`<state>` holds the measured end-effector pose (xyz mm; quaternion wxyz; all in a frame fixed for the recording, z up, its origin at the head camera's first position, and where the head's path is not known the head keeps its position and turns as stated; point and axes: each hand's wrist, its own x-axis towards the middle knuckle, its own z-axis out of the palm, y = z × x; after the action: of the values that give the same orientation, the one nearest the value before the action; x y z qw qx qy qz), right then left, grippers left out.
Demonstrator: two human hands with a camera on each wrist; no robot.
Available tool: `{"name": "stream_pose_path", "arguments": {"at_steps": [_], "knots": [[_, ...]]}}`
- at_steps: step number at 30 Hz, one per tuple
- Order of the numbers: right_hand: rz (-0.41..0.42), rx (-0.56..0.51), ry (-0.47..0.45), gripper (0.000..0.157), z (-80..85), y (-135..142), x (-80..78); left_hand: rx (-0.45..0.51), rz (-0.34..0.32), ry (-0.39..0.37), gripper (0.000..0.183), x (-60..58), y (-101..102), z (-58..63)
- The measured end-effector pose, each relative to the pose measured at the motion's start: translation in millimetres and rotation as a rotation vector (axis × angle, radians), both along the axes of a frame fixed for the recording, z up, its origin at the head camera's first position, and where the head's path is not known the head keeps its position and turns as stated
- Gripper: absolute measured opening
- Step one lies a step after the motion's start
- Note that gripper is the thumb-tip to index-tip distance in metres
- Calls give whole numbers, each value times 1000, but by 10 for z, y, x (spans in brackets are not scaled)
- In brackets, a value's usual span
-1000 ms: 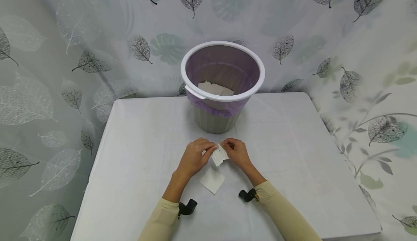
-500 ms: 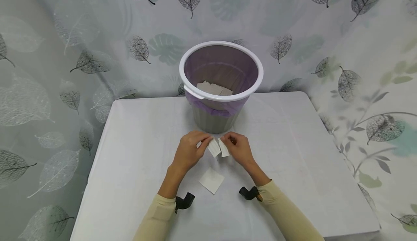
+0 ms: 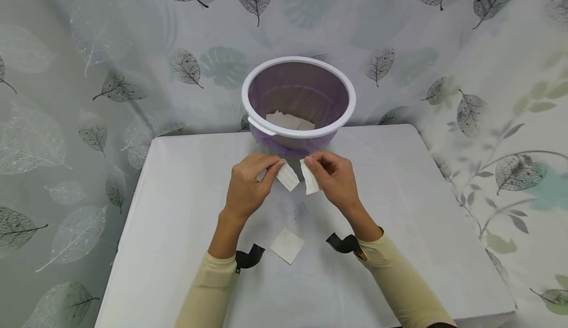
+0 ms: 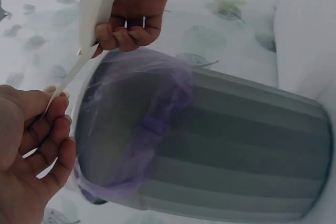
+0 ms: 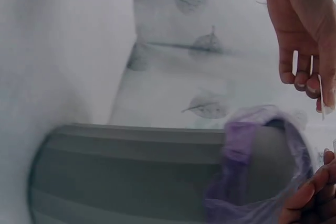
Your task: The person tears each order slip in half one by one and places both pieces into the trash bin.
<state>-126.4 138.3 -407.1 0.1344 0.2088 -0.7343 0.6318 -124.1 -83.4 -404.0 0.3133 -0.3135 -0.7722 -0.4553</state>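
In the head view my left hand (image 3: 248, 182) pinches a small white piece of paper (image 3: 288, 176) between thumb and fingertips. Another strip of white paper (image 3: 310, 177) is pinched in my right hand (image 3: 334, 177), with a narrow gap between the two pieces. Both hands are raised in front of the bin. A square white sheet (image 3: 287, 245) lies on the table below them. From the left wrist, the left hand (image 4: 37, 145) shows its thin paper edge-on, and the right hand's paper (image 4: 97, 14) overlaps it there.
A grey ribbed bin (image 4: 247, 140) with a white rim (image 3: 248, 89) and purple liner (image 3: 288, 148) stands at the table's back. Several pale paper pieces (image 3: 290, 121) lie inside it. A leaf-print curtain (image 3: 146, 61) surrounds the white table (image 3: 177, 219).
The paper held between both hands has come apart into two pieces, one per hand. Both hands have risen and moved forward toward the bin; the square sheet stays put on the table.
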Motion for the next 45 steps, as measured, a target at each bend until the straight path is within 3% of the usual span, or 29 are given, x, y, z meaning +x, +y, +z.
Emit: {"name": "stream_pose_path", "arguments": {"at_steps": [7, 13, 18, 25, 32, 45], "knots": [[-25, -34, 131, 6, 272, -28, -165, 30, 27, 55, 10, -82, -57, 210], [-77, -58, 195, 5, 435, -26, -339, 61, 49, 89, 8, -190, -80, 358], [-145, -49, 252, 7, 540, -10, -452, 114, 65, 66, 10, -295, -99, 448], [-164, -43, 284, 10, 691, 0, -555, 199, 76, 104, 10, -458, -82, 568], [-201, -11, 292, 8, 772, -75, -729, 257, 102, 61, 12, -660, -62, 586], [-251, 82, 364, 15, 738, -76, -935, 235, 136, 23, 14, -887, -16, 613]]}}
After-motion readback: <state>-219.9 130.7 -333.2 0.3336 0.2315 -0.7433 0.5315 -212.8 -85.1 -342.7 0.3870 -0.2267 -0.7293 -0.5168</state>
